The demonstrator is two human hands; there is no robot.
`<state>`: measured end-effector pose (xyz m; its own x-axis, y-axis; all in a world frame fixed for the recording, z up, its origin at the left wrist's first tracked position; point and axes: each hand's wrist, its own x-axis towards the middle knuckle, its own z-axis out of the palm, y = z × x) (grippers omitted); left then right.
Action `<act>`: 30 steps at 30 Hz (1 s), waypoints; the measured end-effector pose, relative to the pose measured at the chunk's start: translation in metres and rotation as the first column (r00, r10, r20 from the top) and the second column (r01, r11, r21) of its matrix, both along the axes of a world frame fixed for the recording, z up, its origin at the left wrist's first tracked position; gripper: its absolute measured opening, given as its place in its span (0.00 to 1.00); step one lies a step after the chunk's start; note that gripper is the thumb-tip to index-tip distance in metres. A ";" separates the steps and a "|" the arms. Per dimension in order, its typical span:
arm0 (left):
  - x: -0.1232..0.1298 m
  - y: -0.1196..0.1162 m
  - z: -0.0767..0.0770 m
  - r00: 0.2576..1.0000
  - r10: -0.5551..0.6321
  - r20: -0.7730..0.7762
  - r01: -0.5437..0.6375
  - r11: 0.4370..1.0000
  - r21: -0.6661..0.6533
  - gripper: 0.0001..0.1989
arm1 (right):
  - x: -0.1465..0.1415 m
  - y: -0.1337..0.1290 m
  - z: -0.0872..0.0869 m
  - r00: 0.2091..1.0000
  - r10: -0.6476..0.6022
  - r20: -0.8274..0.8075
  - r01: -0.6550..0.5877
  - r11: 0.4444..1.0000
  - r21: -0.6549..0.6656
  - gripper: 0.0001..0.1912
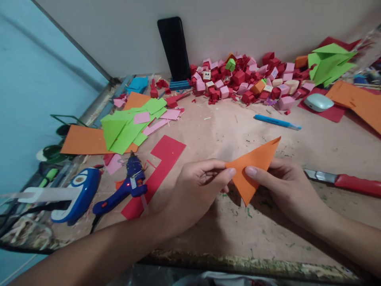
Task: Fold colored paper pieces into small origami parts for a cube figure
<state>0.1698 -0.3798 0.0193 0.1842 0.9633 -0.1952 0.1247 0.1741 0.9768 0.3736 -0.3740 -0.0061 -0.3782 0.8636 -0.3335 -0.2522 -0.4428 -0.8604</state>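
Observation:
An orange piece of paper (256, 165), folded into a triangle, is held above the front of the table between both hands. My left hand (199, 186) pinches its left corner between thumb and fingers. On the other side, my right hand (285, 188) lays its thumb flat on the paper's face, with the fingers hidden behind it. One point of the triangle aims up and right, another down toward the tabletop. To the right of my right hand lies a utility knife (348, 182) with a red handle. A red paper strip (157, 174) rests beyond my left forearm.
At left are a blue glue gun (127, 186) with its light on and a blue-and-white tape dispenser (80, 194). Green paper sheets (125, 127) lie behind. Small paper cubes (238, 79) are heaped at the back beside a phone (175, 49). A blue pen (276, 121) lies ahead.

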 end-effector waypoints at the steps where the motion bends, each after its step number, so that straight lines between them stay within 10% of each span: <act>1: 0.000 0.000 0.001 1.000 -0.008 0.002 0.008 1.000 0.000 0.10 | 0.000 0.000 0.001 1.000 0.000 0.005 0.000 1.000 0.003 0.14; 30: -0.001 0.002 0.003 0.997 -0.078 0.014 0.078 0.997 0.004 0.11 | -0.002 0.000 0.009 0.998 0.057 0.039 -0.061 0.994 0.090 0.05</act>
